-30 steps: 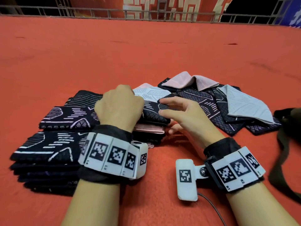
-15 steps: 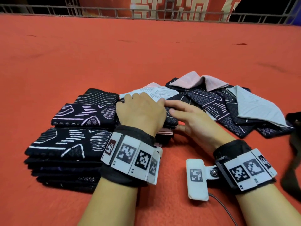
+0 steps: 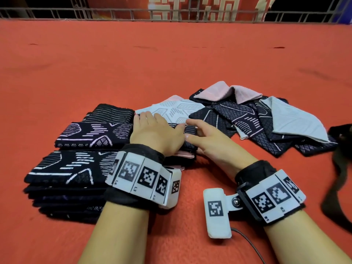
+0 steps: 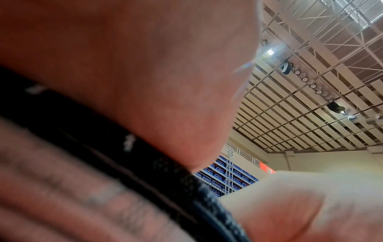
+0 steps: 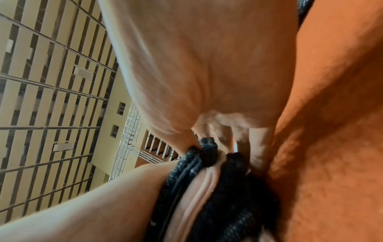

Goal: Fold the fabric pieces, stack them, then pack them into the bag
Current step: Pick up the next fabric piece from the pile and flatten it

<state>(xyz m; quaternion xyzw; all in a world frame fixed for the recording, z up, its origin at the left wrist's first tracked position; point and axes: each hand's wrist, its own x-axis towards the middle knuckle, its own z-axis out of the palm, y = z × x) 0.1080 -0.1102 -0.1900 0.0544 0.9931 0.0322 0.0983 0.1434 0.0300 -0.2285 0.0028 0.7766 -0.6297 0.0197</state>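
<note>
Both my hands on one folded stack (image 3: 187,147).
My left hand (image 3: 156,134) presses flat on top; my right hand (image 3: 207,138) pinches its side; bag (image 3: 341,149) contents unseen.

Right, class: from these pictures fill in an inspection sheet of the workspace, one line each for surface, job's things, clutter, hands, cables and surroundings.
Surface: orange-red carpet, a few dark specks.
Job's things: near stack of folded fabric; second folded stack behind it; small stack under the hands; unfolded pieces heaped at right; dark bag at the right edge, partly out of view.
Clutter: nothing seen.
Hands: left hand rests flat on the small stack; right hand holds its right edge, thumb above, fingers below.
Cables: thin dark cable from the right wrist device.
Surroundings: metal railing, red banner behind.
</note>
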